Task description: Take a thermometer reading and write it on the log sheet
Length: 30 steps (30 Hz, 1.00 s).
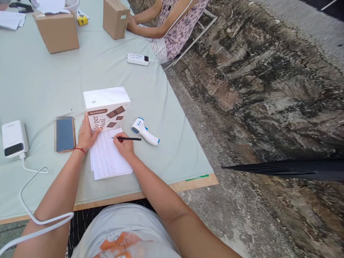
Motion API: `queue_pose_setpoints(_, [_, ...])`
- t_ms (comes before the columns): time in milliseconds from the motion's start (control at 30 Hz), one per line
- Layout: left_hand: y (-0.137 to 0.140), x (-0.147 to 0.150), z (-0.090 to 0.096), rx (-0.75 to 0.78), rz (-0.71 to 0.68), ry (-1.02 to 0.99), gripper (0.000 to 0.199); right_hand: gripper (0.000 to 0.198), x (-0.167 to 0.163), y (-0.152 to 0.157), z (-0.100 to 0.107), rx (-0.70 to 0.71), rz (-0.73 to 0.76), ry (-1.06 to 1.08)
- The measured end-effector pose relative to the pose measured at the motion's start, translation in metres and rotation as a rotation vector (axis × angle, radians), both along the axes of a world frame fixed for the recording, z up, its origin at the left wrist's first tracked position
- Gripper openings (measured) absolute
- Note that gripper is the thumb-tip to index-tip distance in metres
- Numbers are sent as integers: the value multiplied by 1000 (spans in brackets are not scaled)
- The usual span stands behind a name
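Right hand has its fingers closed round a slim black pen, tip over the written sheets; can't tell if the tip is touching. Sheets lie on the cloth-covered desk, near the front edge, stack slightly fanned. White NutriMotion box stands at their far end; can't tell if its base sits on the paper. Left hand is against the box's left side, fingers partly hidden, thumb at the lower front edge by the paper; can't tell how firm that hold is. Handling, my read: pen is light and stiff, smooth barrel, best pinched low near the tip. Paper is light and floppy, creases easily and slides on cloth, so press it flat at a margin or lift by a corner. Box looks like stiff thin card, likely light, dents if squeezed mid-face; take it by the two side edges. Infrared thermometer lies just right of the pen, phone just left of the left hand.
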<state>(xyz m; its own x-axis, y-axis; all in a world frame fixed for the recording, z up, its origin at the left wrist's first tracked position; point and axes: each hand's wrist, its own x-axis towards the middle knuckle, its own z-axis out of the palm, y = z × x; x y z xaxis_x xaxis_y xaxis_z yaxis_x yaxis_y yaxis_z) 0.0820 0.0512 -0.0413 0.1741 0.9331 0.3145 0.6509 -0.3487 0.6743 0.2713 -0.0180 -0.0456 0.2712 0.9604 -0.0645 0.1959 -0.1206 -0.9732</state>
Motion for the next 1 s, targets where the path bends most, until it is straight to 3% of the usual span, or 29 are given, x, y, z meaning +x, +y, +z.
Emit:
queue_pose_setpoints(767, [-2, 0, 3, -24, 1, -6, 87, 9, 1, -1, 0, 18, 19, -6])
queue_pose_setpoints(867, [-1, 0, 2, -19, -1, -13, 88, 14, 3, -1, 1, 106, 20, -10])
queue_pose_setpoints(1000, [-1, 0, 1, -16, -4, -42, 87, 23, 14, -5, 12, 376, 88, -231])
